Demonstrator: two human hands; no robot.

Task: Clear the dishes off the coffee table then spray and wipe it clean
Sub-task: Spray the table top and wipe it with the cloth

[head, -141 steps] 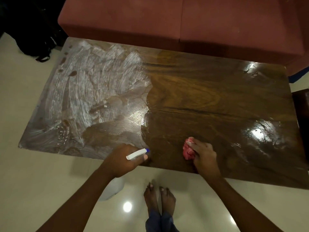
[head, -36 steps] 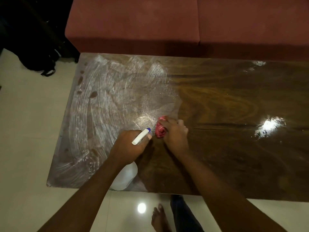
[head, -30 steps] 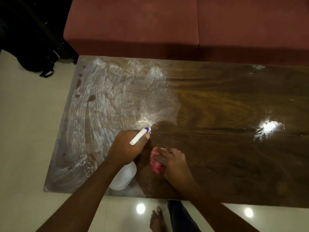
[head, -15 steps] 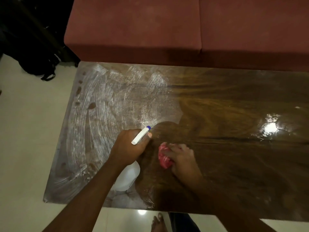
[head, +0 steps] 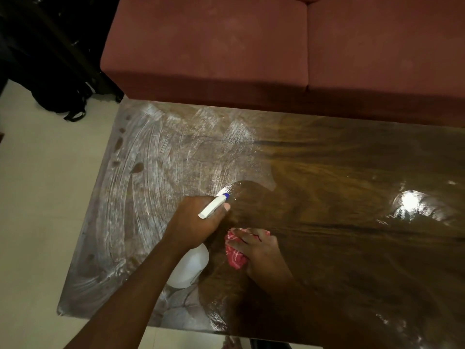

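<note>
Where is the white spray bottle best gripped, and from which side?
Grip the spray bottle at its narrow neck, under the trigger head, coming from behind, opposite the blue nozzle. The left hand wraps it there: the round body below looks too wide for a one-handed hold, and the nozzle points away over the coffee table.

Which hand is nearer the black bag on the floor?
Left. Left hand, gripping the spray bottle, is nearer the black bag; right hand, holding the red cloth, lies farther right.
</note>
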